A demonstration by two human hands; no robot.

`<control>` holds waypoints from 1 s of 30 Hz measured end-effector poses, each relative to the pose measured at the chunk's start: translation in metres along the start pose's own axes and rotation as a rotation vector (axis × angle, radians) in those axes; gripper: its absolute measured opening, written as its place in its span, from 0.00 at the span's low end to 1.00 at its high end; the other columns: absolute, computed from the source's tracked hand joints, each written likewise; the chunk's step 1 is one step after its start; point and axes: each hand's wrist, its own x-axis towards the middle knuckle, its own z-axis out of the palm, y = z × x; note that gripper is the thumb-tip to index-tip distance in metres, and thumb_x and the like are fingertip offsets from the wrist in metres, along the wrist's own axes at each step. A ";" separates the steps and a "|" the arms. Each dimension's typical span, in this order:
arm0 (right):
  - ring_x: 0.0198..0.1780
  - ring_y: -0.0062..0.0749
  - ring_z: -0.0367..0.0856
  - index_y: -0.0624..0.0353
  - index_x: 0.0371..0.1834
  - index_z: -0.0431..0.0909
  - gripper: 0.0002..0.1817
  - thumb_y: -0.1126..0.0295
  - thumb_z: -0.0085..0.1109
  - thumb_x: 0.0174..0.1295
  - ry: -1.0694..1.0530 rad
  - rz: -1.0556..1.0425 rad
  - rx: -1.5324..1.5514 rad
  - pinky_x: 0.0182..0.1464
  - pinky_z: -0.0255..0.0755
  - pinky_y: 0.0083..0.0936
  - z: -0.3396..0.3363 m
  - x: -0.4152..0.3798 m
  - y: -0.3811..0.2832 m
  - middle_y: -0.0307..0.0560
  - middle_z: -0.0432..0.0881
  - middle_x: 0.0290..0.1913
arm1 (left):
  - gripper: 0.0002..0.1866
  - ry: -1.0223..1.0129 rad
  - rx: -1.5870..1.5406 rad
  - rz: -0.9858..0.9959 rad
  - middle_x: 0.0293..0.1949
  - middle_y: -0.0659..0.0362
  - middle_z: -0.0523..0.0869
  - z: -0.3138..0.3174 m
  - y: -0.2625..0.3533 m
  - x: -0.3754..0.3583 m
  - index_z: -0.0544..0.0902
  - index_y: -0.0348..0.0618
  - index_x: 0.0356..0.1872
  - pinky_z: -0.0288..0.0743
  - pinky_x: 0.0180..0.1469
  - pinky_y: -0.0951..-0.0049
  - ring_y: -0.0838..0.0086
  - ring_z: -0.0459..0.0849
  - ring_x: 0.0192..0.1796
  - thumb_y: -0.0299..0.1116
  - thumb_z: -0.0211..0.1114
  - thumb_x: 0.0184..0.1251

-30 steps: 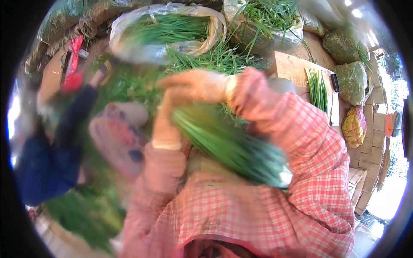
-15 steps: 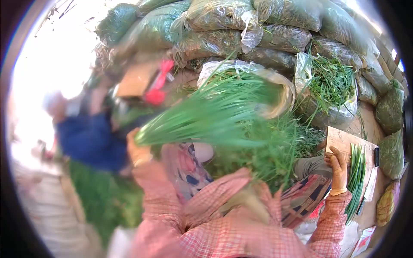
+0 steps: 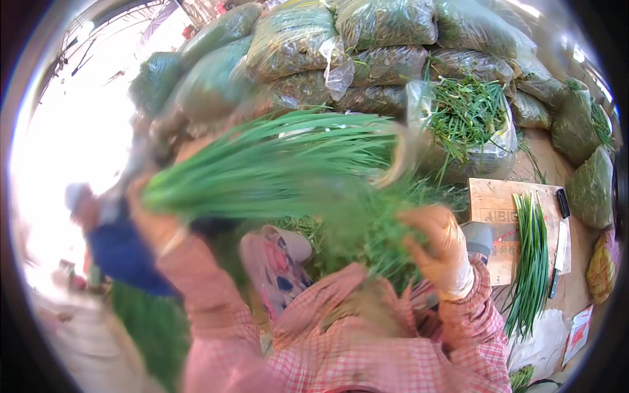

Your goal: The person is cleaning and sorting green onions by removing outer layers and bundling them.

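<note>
My left hand [image 3: 154, 213], in an orange-tan glove, is closed round the pale base of a large bunch of green chives [image 3: 282, 167]. Their long leaves stretch rightward across the view, blurred by motion. My right hand [image 3: 438, 249], gloved as well, is raised over my lap with its fingers curled but apart, and nothing shows between them. Loose green trimmings [image 3: 367, 229] lie heaped beyond it. To its right, a smaller bundle of chives [image 3: 529, 255] lies across a wooden board [image 3: 491, 203].
Two knives, one with a black handle [image 3: 563, 203] and one with a bare blade [image 3: 561, 245], rest at the board's right side. An open sack of cut greens [image 3: 419, 108] stands behind. Stuffed plastic bags [image 3: 291, 39] are piled at the back. A person in blue [image 3: 121, 255] is at left.
My left hand has carried the chives left and nearer to me. My right hand has left the board's edge and come in over my lap. The view has turned rightward.
</note>
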 end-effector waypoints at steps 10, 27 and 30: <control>0.51 0.47 0.70 0.63 0.60 0.64 0.37 0.62 0.64 0.44 -0.225 -0.107 0.320 0.55 0.62 0.38 -0.050 -0.006 -0.052 0.55 0.73 0.48 | 0.06 -0.200 0.354 0.456 0.23 0.63 0.73 0.127 -0.014 -0.028 0.73 0.46 0.27 0.67 0.32 0.70 0.74 0.72 0.27 0.33 0.52 0.63; 0.50 0.53 0.75 0.64 0.67 0.48 0.52 0.74 0.67 0.34 0.241 -0.036 0.050 0.52 0.67 0.41 -0.161 0.012 -0.026 0.61 0.74 0.47 | 0.08 -0.751 -0.988 -0.392 0.24 0.64 0.66 0.441 -0.050 -0.102 0.68 0.44 0.26 0.64 0.45 0.71 0.77 0.66 0.32 0.30 0.51 0.66; 0.52 0.55 0.74 0.58 0.68 0.49 0.49 0.77 0.62 0.37 0.196 0.237 -0.167 0.52 0.69 0.37 -0.194 -0.030 -0.003 0.62 0.73 0.51 | 0.11 -0.527 -0.945 -0.668 0.25 0.59 0.76 0.487 -0.101 -0.143 0.74 0.41 0.27 0.71 0.41 0.71 0.71 0.76 0.32 0.37 0.59 0.63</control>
